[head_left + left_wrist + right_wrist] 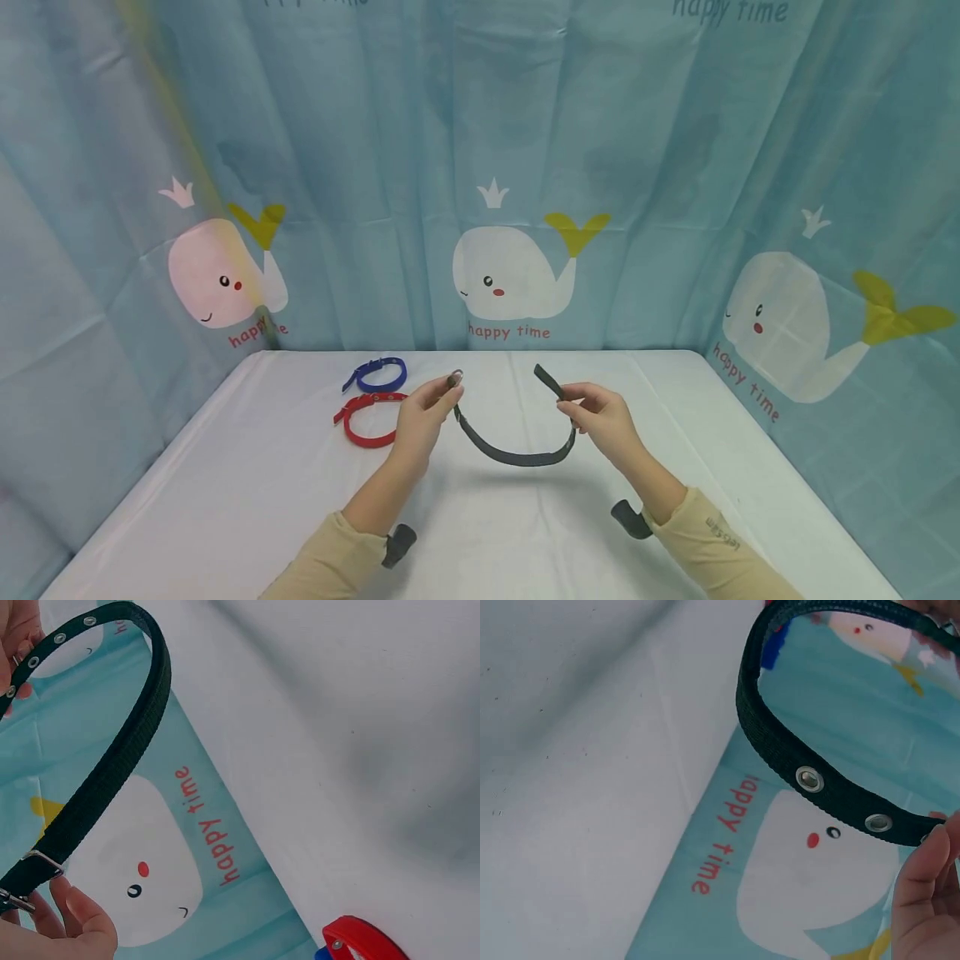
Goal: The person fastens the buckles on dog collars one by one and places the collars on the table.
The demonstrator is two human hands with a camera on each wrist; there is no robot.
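Note:
A dark green collar [521, 459] hangs in a U above the white table, held between both hands. My left hand [420, 417] pinches its buckle end, where the metal buckle [41, 862] shows beside the thumb and fingers in the left wrist view. My right hand [606, 423] pinches the strap near the other end, and the free tip sticks up past the fingers. Metal eyelets [810, 779] line the strap on the right hand's side. Behind the left hand, a red collar [367, 442] lies on the table, partly hidden by that hand.
A blue collar [382, 387] lies just beyond the red one, at the table's back left. The white table [225, 500] ends at a light blue curtain [390, 275] printed with whales. Black wrist pieces [632, 520] jut from both sleeves, low over the table.

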